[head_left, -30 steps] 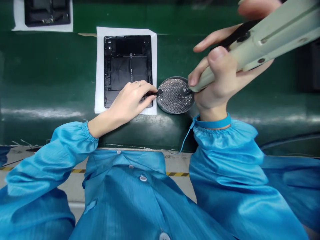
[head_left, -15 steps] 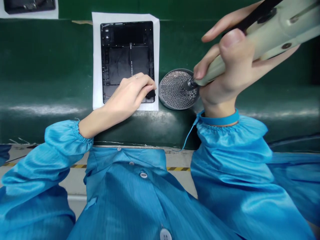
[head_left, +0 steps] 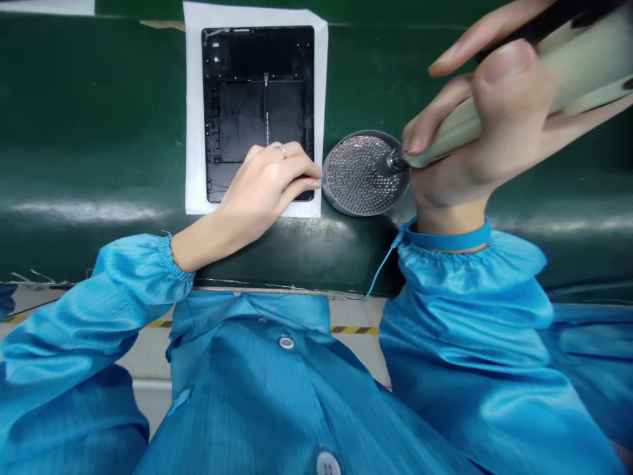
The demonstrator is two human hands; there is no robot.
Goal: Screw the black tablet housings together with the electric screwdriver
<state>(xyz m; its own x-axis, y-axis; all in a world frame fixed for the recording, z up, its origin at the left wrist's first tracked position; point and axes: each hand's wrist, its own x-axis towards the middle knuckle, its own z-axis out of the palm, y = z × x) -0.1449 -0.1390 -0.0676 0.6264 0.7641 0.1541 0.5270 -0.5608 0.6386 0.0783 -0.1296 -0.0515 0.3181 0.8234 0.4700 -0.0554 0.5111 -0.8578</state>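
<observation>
My right hand (head_left: 499, 125) is closed around a pale electric screwdriver (head_left: 459, 135), its fingers on the grip. The tool slants down to the left, and its metal tip reaches over a round screw tray (head_left: 359, 208) whose surface is dotted with small, shiny screws. My left hand (head_left: 277, 175), a ring on one finger, rests over the lower right corner of an open black tablet housing (head_left: 242, 122). Its fingers are pinched together; what they hold, if anything, is hidden. The housing lies flat on a white sheet (head_left: 194, 145), left of the tray.
A green mat (head_left: 99, 119) covers the bench. Part of another white sheet (head_left: 54, 6) shows at the top left. A blue wrist strap (head_left: 450, 239) with a cord (head_left: 378, 270) circles my right wrist. The bench's front edge (head_left: 277, 289) runs close to my body.
The view has shifted slightly, so the bench things sit a little differently in it. The screwdriver tip stays at the tray. A dark patch seen beneath my left fingertips no longer shows.
</observation>
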